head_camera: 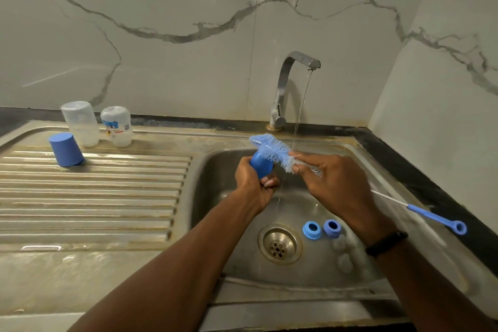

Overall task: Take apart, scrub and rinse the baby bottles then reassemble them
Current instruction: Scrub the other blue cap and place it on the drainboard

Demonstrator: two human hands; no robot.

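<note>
You are looking at a dim, evenly lit scene with a greenish-grey cast. Soft glare streaks cross the glossy grey-veined marble wall (pixel 188 21) at upper left, and wet sheen glints on the ribbed steel draining board (pixel 94 197). Your forearms shade the sink basin (pixel 310 264). Wide-angle bending curves the edges; detail is soft and slightly smeared throughout.

Two bare forearms are seen from above, no sleeves reaching into view. A narrow black band (pixel 387 243) is worn snugly around the wrist of the right hand (pixel 334 180); the left hand (pixel 253 183) and its wrist are left unadorned.
</note>
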